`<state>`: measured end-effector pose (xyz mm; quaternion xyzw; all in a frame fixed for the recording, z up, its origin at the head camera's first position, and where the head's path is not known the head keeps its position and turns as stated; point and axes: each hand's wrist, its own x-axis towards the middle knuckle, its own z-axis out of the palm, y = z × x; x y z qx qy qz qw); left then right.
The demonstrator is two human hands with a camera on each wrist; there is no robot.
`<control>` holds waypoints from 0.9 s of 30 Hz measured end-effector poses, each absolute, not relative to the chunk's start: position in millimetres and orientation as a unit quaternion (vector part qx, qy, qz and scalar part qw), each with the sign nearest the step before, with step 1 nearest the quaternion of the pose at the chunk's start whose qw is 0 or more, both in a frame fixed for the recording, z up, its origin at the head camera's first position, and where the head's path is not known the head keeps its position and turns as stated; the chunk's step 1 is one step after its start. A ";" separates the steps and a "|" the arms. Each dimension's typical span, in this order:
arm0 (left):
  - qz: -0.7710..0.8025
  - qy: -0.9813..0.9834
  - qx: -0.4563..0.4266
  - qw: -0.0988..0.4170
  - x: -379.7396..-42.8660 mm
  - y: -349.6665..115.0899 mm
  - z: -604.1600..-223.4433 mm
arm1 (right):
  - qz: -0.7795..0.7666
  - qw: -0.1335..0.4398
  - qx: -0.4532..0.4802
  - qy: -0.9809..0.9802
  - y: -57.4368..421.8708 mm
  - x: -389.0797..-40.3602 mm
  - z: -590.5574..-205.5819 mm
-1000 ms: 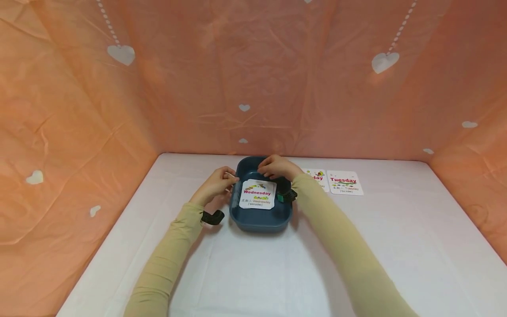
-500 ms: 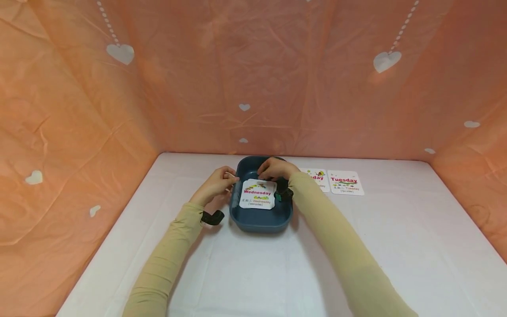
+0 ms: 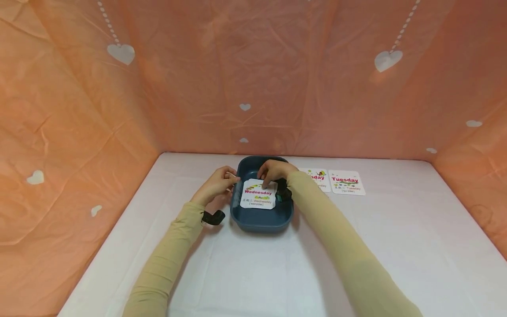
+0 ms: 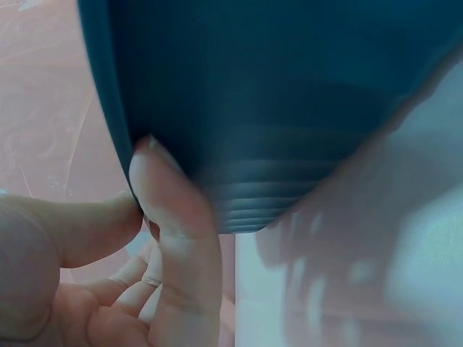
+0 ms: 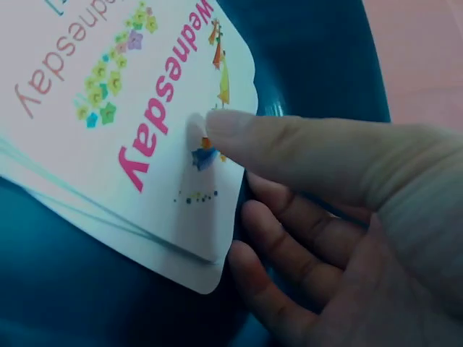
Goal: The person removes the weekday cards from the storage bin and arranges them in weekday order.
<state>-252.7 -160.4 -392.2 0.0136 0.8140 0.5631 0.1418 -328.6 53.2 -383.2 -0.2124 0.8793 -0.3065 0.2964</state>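
My left hand (image 3: 215,187) pinches the left rim of a dark blue plastic box (image 3: 261,222) between thumb and finger; the left wrist view shows the finger (image 4: 177,195) against the box wall. Inside the box lies a loose stack of white word cards, with a Wednesday card (image 3: 257,200) on top. My right hand (image 3: 277,171) reaches into the box at the stack's far edge. In the right wrist view its thumb (image 5: 282,148) lies over the top card's printed picture, while the other fingertips are at the stack's edge.
To the right of the box, a Tuesday card (image 3: 346,182) lies face up on the white tabletop (image 3: 253,277). Beside it is another day card (image 3: 321,178), partly hidden by the right sleeve. An orange curtain with white hearts (image 3: 277,88) encloses the table's back and sides.
My right hand has shifted slightly nearer, bringing its thumb over the Wednesday card's upper edge. My left hand keeps its grip on the rim, and the box stays in place.
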 end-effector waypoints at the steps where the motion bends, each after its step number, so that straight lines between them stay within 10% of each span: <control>1: 0.563 0.814 0.014 0.141 -252.9 -160.1 -392.2 | -0.305 0.297 -0.215 0.879 53.4 -328.5 -383.0; 27: 0.557 0.819 0.021 0.140 -249.3 -163.2 -390.7 | -0.242 0.230 -0.212 0.919 50.4 -316.3 -380.7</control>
